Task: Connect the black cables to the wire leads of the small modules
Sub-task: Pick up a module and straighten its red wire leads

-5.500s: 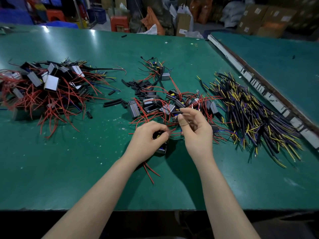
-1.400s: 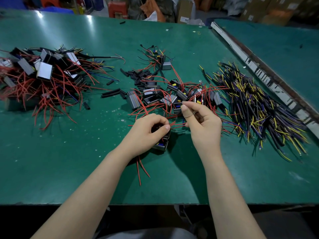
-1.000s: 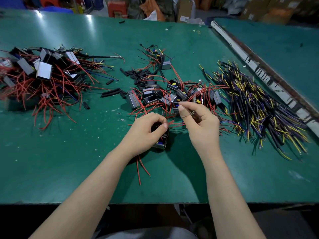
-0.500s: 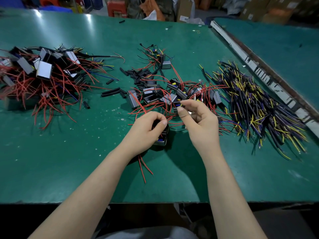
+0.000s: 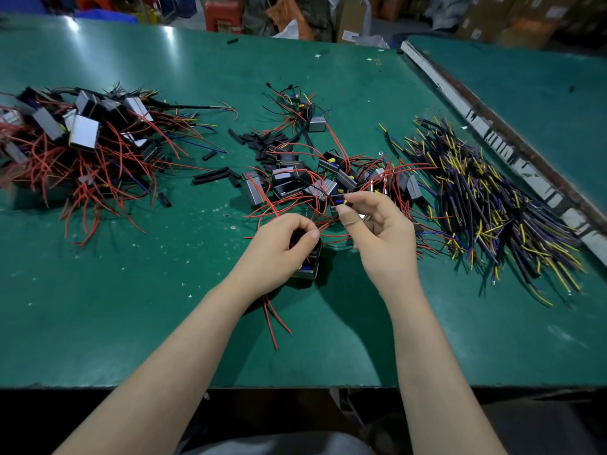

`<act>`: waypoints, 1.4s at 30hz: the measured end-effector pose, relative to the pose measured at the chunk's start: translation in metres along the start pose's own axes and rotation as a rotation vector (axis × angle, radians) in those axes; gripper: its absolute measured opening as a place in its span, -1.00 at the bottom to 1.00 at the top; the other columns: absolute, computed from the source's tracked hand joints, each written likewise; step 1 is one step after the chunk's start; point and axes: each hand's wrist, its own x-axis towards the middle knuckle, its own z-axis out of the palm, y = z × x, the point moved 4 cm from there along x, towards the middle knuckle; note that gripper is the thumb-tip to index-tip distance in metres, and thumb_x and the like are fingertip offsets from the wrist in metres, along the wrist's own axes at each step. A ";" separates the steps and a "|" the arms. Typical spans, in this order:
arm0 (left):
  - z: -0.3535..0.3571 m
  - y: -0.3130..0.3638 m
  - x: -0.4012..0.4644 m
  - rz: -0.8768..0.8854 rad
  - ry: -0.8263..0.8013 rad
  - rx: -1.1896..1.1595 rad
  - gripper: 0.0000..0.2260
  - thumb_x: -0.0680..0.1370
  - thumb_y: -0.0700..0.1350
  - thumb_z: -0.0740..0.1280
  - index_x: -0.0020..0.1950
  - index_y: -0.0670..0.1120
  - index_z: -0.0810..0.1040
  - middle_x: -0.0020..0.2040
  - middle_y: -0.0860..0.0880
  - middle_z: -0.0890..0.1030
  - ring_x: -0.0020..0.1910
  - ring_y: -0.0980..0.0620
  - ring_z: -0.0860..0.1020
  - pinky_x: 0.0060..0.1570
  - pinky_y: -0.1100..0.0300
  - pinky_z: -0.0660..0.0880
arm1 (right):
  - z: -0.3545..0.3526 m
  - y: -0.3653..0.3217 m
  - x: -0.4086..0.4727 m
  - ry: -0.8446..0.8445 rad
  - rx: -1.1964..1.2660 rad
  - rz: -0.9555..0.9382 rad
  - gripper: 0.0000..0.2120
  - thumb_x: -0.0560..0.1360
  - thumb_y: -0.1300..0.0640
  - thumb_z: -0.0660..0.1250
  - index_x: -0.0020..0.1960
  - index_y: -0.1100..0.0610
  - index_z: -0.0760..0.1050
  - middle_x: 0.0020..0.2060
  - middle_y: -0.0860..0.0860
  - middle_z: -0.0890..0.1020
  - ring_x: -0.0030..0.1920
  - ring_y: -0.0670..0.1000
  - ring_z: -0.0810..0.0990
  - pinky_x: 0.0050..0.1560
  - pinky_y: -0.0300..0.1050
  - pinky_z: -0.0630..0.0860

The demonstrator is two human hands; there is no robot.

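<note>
Head view: my left hand (image 5: 282, 247) is curled round a small black module with red wire leads (image 5: 307, 267) low on the green desk (image 5: 131, 307), while my right hand (image 5: 377, 231) pinches a short black cable end with a yellow tip (image 5: 340, 203) just beside the central heap of modules. Risk, as I judge it: the thin lead slips from the pinch, or snags the tangled red wires (image 5: 295, 205) nearby and drags neighbours along. The joint itself is hidden behind my fingers, so I cannot tell whether cable and lead touch.
</note>
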 end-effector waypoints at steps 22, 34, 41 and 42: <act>0.001 0.000 0.001 0.008 0.029 0.015 -0.93 0.56 -0.11 0.29 -0.12 0.01 0.51 -0.20 0.20 0.50 -0.20 0.40 0.42 -0.18 0.51 0.29 | 0.000 0.003 -0.001 0.022 -0.008 0.017 -0.86 0.49 0.15 0.41 -0.07 -0.08 0.52 -0.21 -0.14 0.63 -0.21 -0.18 0.56 -0.19 -0.12 0.47; 0.001 -0.001 0.002 -0.010 0.029 0.016 -0.92 0.56 -0.09 0.29 -0.13 0.03 0.51 -0.21 0.20 0.51 -0.22 0.39 0.43 -0.20 0.51 0.28 | -0.002 0.004 -0.001 0.083 0.012 0.081 -0.88 0.47 0.15 0.43 -0.11 -0.04 0.52 -0.24 -0.09 0.64 -0.25 -0.14 0.55 -0.15 -0.03 0.47; 0.001 0.002 0.001 0.027 0.012 0.031 -0.94 0.56 -0.11 0.29 -0.10 0.00 0.52 -0.20 0.23 0.49 -0.22 0.29 0.41 -0.18 0.51 0.28 | 0.004 0.003 -0.003 0.013 -0.058 0.051 -0.84 0.49 0.18 0.41 -0.11 -0.07 0.52 -0.24 -0.12 0.63 -0.32 -0.22 0.50 -0.18 -0.11 0.48; 0.001 0.002 0.002 0.030 0.014 0.033 -0.94 0.56 -0.12 0.29 -0.09 -0.01 0.53 -0.19 0.22 0.49 -0.21 0.26 0.40 -0.17 0.51 0.28 | 0.004 0.003 -0.002 0.005 -0.060 0.051 -0.85 0.49 0.18 0.41 -0.11 -0.07 0.52 -0.24 -0.13 0.63 -0.32 -0.22 0.51 -0.18 -0.12 0.47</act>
